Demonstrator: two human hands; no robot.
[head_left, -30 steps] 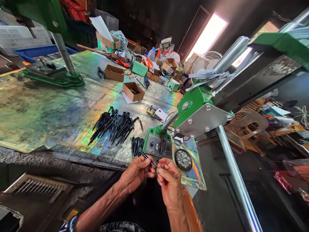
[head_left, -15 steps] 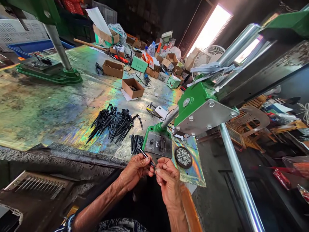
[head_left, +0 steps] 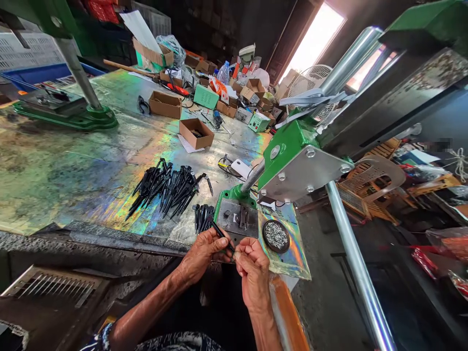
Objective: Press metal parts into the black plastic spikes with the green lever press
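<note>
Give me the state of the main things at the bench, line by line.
Left hand: shut on black piece
Right hand: pinched on the piece's end
Heaped black pieces: loose
Round dish: uncovered, holding small metal bits
Nearest cardboard box: open
Nearer green press: head raised above base

the left hand (head_left: pixel 202 252) holds a black rod (head_left: pixel 218 229), the right hand (head_left: pixel 253 267) pinching its near end.

A workshop — green presses (head_left: pixel 292 168) stand left and right on a stained surface (head_left: pixel 76 178), black parts (head_left: pixel 179 192) piled between.
</note>
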